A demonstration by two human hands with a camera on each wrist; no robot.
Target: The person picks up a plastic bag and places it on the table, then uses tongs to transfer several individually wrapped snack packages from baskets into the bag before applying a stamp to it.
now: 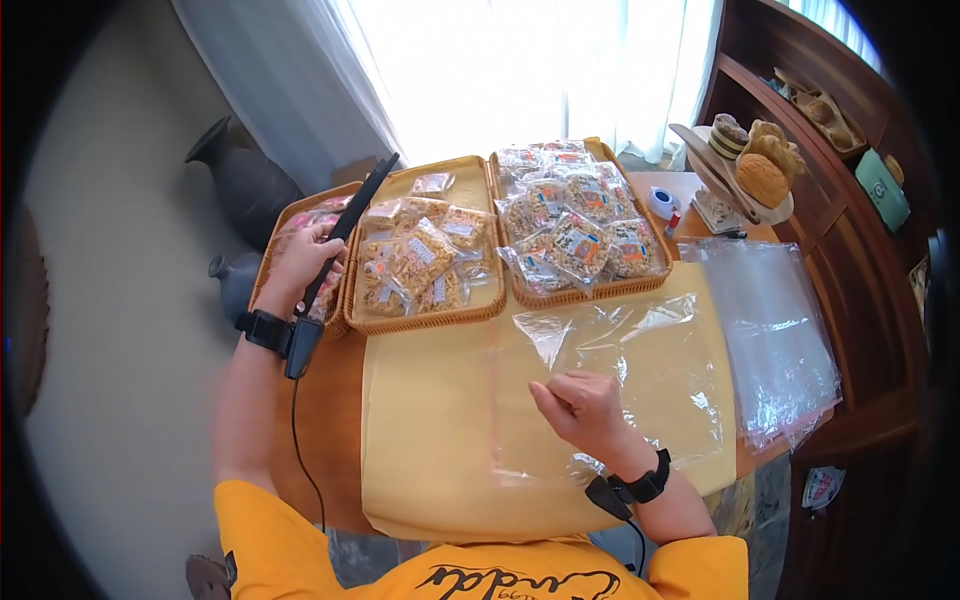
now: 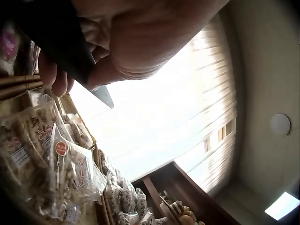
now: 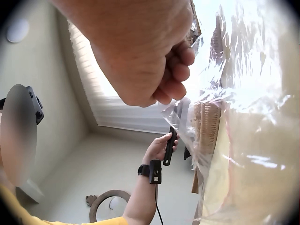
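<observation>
My left hand grips a long, flat black bar, held slantwise over the left baskets. In the left wrist view, the black bar tapers toward its far end, with fingers wrapped around it. Over a large clear plastic bag hovers my right hand, its fingers curled in and nothing seen in them. The bag lies flat on yellow paper, wrinkled and glossy, with a pink line along its left side. In the right wrist view, part of the bag rises beyond the curled fingers.
Wicker baskets stand along the back: one with pink packets, a middle one with wrapped snack pieces, a right one with more packets. Stacked clear bags, a tape roll and a bread display are at right.
</observation>
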